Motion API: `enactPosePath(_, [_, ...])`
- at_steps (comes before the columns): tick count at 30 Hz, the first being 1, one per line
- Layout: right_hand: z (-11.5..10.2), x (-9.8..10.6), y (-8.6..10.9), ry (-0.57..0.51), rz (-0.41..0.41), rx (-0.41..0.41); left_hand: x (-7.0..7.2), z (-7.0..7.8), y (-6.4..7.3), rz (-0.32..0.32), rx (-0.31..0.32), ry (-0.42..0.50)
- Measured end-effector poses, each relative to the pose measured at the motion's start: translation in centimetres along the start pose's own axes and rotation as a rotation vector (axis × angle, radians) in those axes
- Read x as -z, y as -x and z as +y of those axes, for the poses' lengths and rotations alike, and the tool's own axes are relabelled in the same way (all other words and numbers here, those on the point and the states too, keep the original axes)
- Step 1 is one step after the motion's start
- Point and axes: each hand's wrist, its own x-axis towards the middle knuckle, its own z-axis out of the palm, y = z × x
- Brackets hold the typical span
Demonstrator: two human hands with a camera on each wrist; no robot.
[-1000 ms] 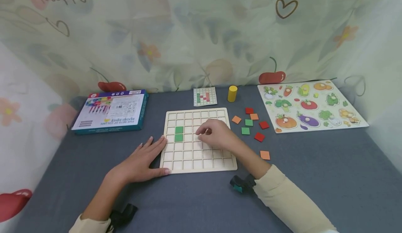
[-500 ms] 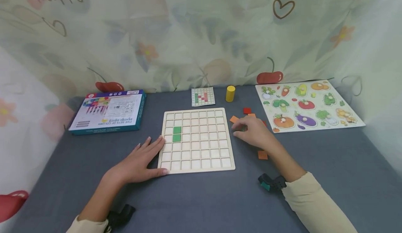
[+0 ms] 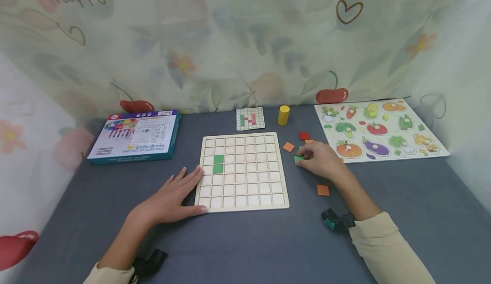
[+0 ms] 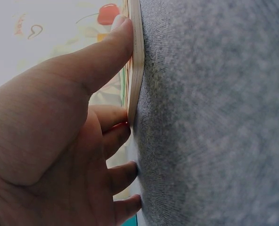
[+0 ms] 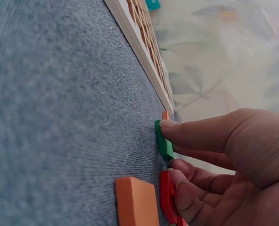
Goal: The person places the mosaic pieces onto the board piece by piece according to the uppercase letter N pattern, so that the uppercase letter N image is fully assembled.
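Observation:
A pale wooden grid board [image 3: 251, 177] lies on the dark cloth, with two green square tiles [image 3: 218, 164] set one below the other in its left part. My left hand [image 3: 168, 201] rests flat at the board's left edge, its fingers spread and the thumb on the lower left corner. To the right of the board, my right hand [image 3: 322, 159] pinches a loose green tile [image 5: 161, 140] between thumb and fingers; the tile is tilted off the cloth in the right wrist view. A red tile [image 5: 166, 197] sits by the curled lower fingers, and an orange tile [image 5: 135, 202] lies nearer the camera.
Another orange tile [image 3: 288, 147] and a red tile [image 3: 304, 136] lie behind the right hand. At the back stand a small pattern card [image 3: 250, 118] and a yellow cylinder [image 3: 283, 115]. A vegetable puzzle board [image 3: 379, 130] lies right, a flat box [image 3: 134, 137] left.
My right hand has moved right, from over the board to the loose tiles, and its fingers have closed on a green one. The left hand has stayed at the board's edge.

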Motion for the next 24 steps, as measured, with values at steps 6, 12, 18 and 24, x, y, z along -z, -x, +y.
enactPosePath(6, [0.03,-0.11,0.17,-0.014,0.021,0.01,0.13,0.12,0.02,-0.006,0.006,0.005])
enactPosePath(12, [0.01,0.03,0.25,-0.036,0.024,0.017,0.23,0.21,0.06,-0.01,0.007,0.009])
enactPosePath(18, [0.11,0.45,0.25,-0.078,0.012,-0.004,0.17,0.16,0.05,-0.008,0.007,0.008])
enactPosePath(24, [0.47,0.75,0.23,-0.143,-0.019,-0.027,0.1,0.14,-0.01,-0.008,0.011,0.006])
